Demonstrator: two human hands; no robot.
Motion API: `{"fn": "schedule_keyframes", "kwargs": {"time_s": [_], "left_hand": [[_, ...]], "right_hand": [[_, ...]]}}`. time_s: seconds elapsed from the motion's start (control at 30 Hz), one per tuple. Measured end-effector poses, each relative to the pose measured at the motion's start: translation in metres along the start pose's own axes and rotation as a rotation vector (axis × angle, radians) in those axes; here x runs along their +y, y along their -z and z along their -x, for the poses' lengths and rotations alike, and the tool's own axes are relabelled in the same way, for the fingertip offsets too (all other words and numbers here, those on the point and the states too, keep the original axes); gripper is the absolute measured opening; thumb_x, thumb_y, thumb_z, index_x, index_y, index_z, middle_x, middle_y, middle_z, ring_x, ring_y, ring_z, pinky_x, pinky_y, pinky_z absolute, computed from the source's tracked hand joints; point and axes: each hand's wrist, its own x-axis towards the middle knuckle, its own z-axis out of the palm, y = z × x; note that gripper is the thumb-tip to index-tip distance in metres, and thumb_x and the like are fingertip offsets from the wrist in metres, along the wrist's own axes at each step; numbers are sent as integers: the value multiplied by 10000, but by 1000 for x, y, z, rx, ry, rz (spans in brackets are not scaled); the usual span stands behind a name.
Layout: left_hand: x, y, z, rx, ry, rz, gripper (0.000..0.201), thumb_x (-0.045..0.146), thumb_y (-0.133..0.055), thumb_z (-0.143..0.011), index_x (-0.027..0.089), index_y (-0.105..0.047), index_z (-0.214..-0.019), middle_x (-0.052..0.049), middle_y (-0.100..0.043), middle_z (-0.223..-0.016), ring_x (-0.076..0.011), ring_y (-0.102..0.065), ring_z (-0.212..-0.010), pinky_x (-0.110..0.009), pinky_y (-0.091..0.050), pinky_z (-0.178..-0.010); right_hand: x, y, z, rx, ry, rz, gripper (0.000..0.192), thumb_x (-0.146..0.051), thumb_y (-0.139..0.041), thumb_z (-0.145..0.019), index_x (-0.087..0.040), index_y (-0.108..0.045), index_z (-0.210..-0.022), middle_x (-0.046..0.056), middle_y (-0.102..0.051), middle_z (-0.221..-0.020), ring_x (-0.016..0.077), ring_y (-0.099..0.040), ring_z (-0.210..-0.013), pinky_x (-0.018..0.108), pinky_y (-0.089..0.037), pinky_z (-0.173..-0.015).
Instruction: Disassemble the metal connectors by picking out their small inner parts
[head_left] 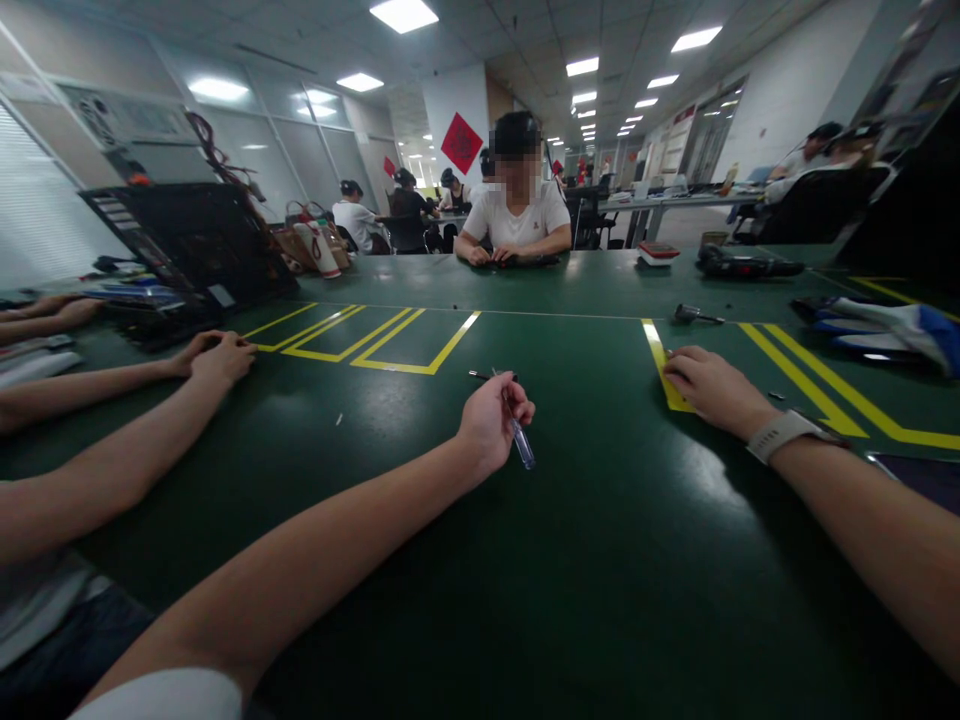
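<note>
My left hand point(495, 422) is over the middle of the green table point(420, 560), its fingers closed round a slim screwdriver point(523, 447) with a clear, bluish handle. The handle sticks out below the fingers. A short dark rod point(481, 375) shows just beyond that hand; whether I hold it too cannot be made out. Over to the right, my right hand point(709, 388) rests by a strip of yellow tape point(655, 345). Its fingertips are pinched together at the tape, and whatever is between them is too small to name. A watch point(787, 434) is on that wrist.
A grey-handled tool point(688, 314) lies beyond my right hand, with a small dark piece point(777, 396) nearer. Blue and white gloves point(892, 325) and a dark flat device point(919, 478) are at right. Another person's hands point(221, 357) are at left; a person point(517, 215) sits opposite.
</note>
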Motion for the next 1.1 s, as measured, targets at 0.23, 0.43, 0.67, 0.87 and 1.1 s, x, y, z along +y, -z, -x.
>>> {"fn": "schedule_keyframes", "kwargs": {"time_s": [0.23,0.43,0.67,0.87,1.1], "left_hand": [[-3,3,-2,-22,-9,-15,388,273,-376,-873,159,-480,-517,20,-389,-428,-115,-437,-464,-253,-375,-554],[-5,5,-2,-37,-9,-53,383,286,-379,-874,161,-479,-526,23,-389,-440,-117,-441,-479,-259,-374,-569],[-5,4,-3,-37,-3,-38,378,286,-384,-877,163,-482,-533,24,-391,-443,-113,-428,-469,-259,-369,-564],[-7,5,-5,-44,-9,-33,383,280,-387,-875,163,-481,-523,20,-396,-444,-112,-427,-465,-260,-365,-560],[-10,8,-8,-66,-26,-56,377,297,-400,-870,163,-492,-530,21,-404,-447,-115,-445,-479,-264,-375,-575]], "right_hand": [[6,-1,-1,-26,-83,31,351,-301,-351,-869,-127,-638,-971,165,-573,-1096,308,-559,-982,440,-469,-826],[4,-1,1,-23,-107,59,371,-321,-360,-870,-123,-606,-1066,167,-565,-1148,314,-542,-1031,446,-453,-863],[-4,5,2,5,-118,106,419,-367,-385,-871,-82,-557,-1126,196,-556,-1158,330,-527,-1047,436,-427,-898],[-11,11,5,155,-150,154,402,-328,-345,-885,-71,-567,-1101,198,-574,-1133,316,-518,-1050,421,-400,-919],[-12,18,7,419,-200,173,374,-258,-342,-855,-46,-601,-1022,217,-611,-1030,318,-538,-999,434,-408,-884]]}}
